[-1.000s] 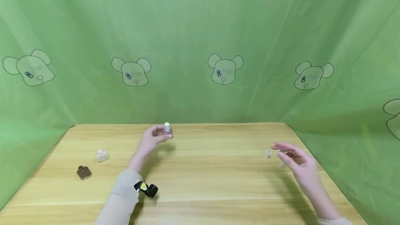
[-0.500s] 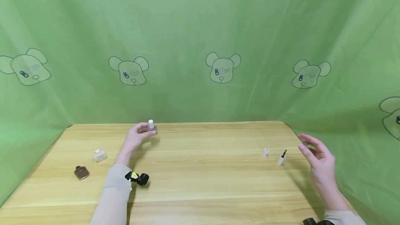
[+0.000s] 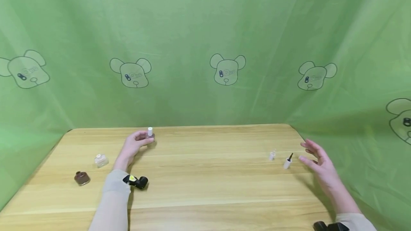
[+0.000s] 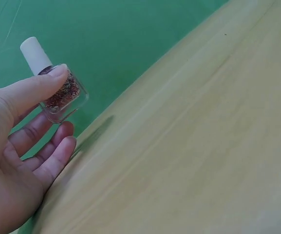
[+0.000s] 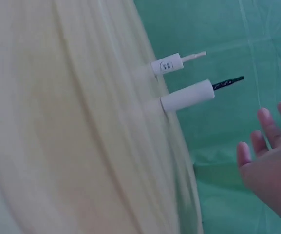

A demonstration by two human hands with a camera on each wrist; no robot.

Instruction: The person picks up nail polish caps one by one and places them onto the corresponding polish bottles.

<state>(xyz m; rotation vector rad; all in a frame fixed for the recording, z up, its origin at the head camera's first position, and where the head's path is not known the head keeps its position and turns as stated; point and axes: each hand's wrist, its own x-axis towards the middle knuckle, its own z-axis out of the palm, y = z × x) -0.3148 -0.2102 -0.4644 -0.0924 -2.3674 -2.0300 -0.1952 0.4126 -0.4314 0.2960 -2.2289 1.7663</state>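
Note:
My left hand (image 3: 131, 146) pinches a small nail polish bottle (image 4: 66, 95) between thumb and fingers, above the back left of the table. Glittery dark red flecks fill the clear glass, and a white cap (image 4: 35, 54) is on it. On the right, my right hand (image 3: 322, 165) hovers beside two white brush caps with its fingers apart, touching neither. Both caps stand upright, brushes upward: the nearer cap (image 3: 287, 164) has a dark-coated brush, the other cap (image 3: 272, 156) a pale one. The right wrist view shows the same two caps, the dark brush (image 5: 229, 83) plainly.
At the left of the wooden table (image 3: 205, 188) stand two uncapped polish bottles, a clear bottle (image 3: 101, 160) and a dark brown bottle (image 3: 82, 178). A green curtain (image 3: 183, 95) with printed bear heads hangs behind the table and along its sides.
My left hand has carried the glitter polish bottle leftward. My right hand has let go of the dark-brushed cap, which now stands on the table, and has drawn away to the right.

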